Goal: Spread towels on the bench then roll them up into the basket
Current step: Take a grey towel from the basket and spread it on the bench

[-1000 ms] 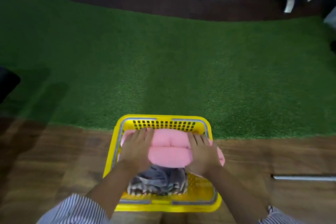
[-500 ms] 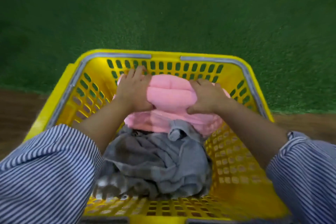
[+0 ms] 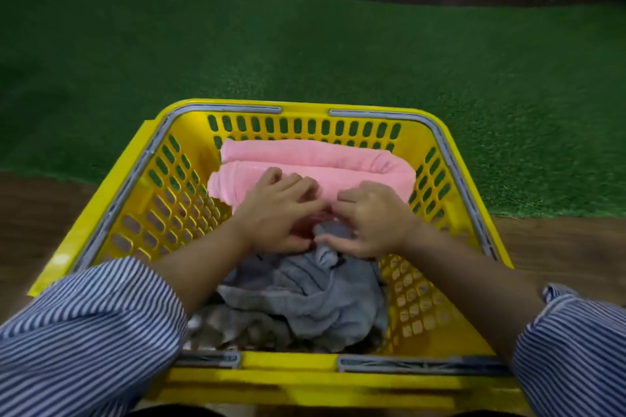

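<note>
My left hand (image 3: 274,213) and right hand (image 3: 369,220) have slid off the rolled pink terry towel (image 3: 315,162), now lying at the yellow plastic basket's (image 3: 135,186) far wall; fingers loosely curled, reaching the crumpled grey towel (image 3: 305,301).

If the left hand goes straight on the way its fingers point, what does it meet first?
Most likely the pink towel: the left hand already lies at its near edge, fingers pointing over it toward the basket's far wall.

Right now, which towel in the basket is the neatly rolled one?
The pink towel at the far end of the yellow basket; it lies in a tidy roll, while the grey towel nearer the person sits crumpled.
</note>
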